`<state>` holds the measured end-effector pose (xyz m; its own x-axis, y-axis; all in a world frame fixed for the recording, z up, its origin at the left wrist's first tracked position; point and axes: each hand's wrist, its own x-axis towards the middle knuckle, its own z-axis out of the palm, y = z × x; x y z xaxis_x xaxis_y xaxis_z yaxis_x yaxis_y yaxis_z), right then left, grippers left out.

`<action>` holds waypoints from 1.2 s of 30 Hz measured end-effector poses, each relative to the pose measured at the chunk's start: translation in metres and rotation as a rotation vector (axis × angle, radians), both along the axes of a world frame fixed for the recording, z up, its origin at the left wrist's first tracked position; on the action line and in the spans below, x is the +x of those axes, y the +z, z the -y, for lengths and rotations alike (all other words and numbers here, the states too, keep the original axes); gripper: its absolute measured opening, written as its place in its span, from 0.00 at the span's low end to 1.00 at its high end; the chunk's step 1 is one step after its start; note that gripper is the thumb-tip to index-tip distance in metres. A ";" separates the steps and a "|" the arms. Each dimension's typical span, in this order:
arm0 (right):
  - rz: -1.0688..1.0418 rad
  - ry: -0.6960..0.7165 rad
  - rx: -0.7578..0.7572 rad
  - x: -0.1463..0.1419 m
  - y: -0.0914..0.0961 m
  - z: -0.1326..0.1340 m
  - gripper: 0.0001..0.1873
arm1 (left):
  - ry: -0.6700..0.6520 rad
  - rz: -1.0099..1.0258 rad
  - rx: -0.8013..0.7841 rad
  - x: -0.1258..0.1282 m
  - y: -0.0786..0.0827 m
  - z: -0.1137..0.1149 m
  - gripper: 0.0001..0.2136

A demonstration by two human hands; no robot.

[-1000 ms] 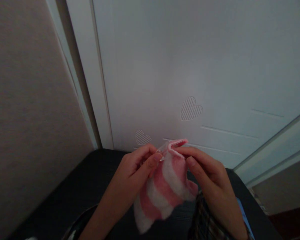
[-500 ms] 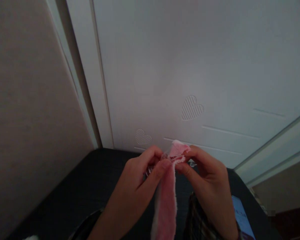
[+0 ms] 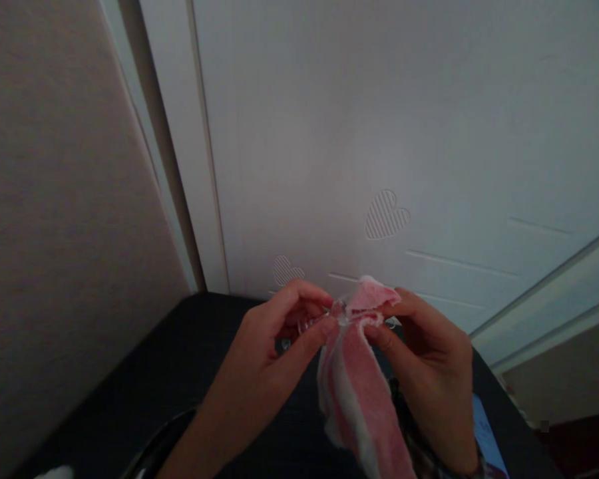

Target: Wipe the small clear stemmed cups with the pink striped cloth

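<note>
A fuzzy pink-and-white striped cloth (image 3: 367, 379) hangs from between my two hands, its lower end running out of view at the bottom. My right hand (image 3: 424, 366) pinches the folded upper edge of the cloth between thumb and fingers. At the gathered left side of that fold, my left hand (image 3: 284, 346) grips a clear plastic piece (image 3: 307, 324) with thumb and forefinger. The plastic piece touches the cloth; its full shape is hidden by the fingers. A small shiny clear bit (image 3: 393, 322) shows behind the right fingers.
Beneath my hands lies a dark tabletop (image 3: 170, 372). A white panel with embossed hearts (image 3: 387, 214) rises behind it, with a beige wall (image 3: 70, 233) at left. A lit phone (image 3: 488, 436) lies by my right forearm. Something white (image 3: 54, 473) pokes in at bottom left.
The hanging cloth has swung to the right and spread, showing more white stripe. My right hand has shifted slightly right, and more of the clear plastic shows between the hands.
</note>
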<state>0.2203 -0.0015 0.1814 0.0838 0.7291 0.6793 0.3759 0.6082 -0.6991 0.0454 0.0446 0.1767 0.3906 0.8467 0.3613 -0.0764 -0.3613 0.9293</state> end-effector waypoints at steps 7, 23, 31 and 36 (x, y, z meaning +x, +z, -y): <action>0.027 0.038 0.123 -0.009 0.002 0.006 0.09 | -0.089 0.212 -0.270 0.000 0.006 0.006 0.07; 0.048 -0.002 0.013 -0.006 0.000 -0.001 0.11 | 0.146 0.064 0.005 0.003 0.003 0.001 0.02; 0.032 -0.016 0.069 -0.008 0.001 -0.002 0.11 | 0.339 -0.035 0.408 0.000 0.003 -0.001 0.07; -0.012 0.019 0.062 -0.009 0.002 0.001 0.10 | 0.362 0.006 0.472 -0.002 0.000 0.003 0.12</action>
<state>0.2109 -0.0021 0.1833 0.0784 0.6873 0.7221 0.3558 0.6574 -0.6643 0.0436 0.0417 0.1764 0.1032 0.6731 0.7323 0.1239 -0.7392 0.6620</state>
